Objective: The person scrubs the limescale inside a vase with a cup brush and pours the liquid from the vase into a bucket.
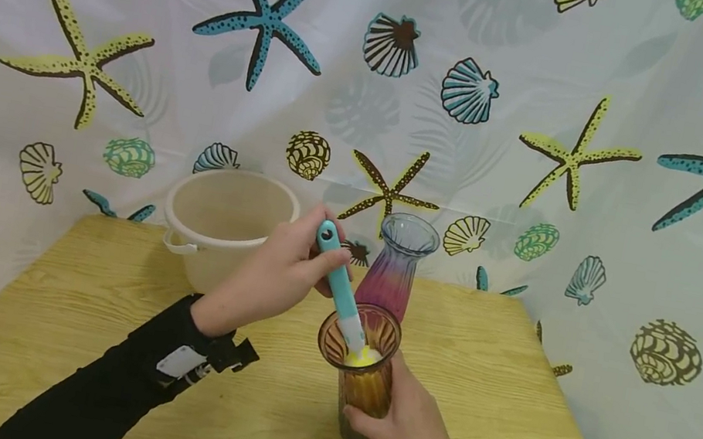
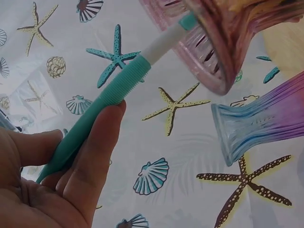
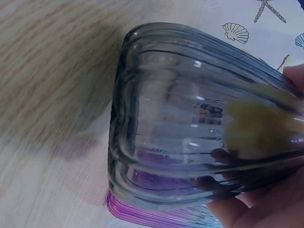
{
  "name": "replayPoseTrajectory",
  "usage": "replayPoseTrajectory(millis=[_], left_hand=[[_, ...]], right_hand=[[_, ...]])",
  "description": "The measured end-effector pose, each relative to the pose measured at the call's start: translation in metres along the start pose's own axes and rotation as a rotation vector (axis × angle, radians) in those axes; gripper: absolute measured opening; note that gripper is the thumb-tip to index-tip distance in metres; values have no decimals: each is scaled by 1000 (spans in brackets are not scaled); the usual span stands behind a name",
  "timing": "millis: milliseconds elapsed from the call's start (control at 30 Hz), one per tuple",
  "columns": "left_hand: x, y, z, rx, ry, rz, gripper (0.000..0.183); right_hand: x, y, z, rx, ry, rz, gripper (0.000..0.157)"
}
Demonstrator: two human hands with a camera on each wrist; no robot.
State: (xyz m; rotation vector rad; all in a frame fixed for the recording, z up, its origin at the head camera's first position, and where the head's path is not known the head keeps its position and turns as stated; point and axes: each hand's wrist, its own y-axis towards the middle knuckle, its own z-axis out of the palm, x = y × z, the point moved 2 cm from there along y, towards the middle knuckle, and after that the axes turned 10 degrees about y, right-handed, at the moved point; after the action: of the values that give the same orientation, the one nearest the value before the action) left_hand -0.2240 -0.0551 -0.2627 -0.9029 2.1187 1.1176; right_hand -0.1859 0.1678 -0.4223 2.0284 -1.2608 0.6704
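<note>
My left hand pinches the teal handle of a bottle brush between thumb and fingers. The brush slants down into the mouth of a ribbed glass vase, amber above and grey toward its base. Its yellow and white head lies inside the neck, and in the right wrist view that yellow head shows blurred through the glass. Around the vase's narrow part, my right hand grips with thumb and fingers. Whether the vase's base touches the table cannot be told.
Just behind stands a second ribbed glass vase, blue at the rim and pink-purple below. A white bucket with a side handle stands at the back left of the wooden table. A shell-and-starfish cloth hangs behind and at the sides.
</note>
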Motion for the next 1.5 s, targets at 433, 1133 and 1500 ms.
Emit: replayPoseTrajectory(millis=[433, 1133, 1500], left_hand=[[14, -3, 42, 141, 198, -51, 14], [-37, -24, 19, 18, 357, 240, 13], [-20, -35, 25, -74, 295, 233, 11]], right_hand=[[0, 0, 1, 1, 17, -34, 89], [-2, -1, 0, 6, 24, 24, 92], [-5, -1, -2, 1, 75, 57, 93]])
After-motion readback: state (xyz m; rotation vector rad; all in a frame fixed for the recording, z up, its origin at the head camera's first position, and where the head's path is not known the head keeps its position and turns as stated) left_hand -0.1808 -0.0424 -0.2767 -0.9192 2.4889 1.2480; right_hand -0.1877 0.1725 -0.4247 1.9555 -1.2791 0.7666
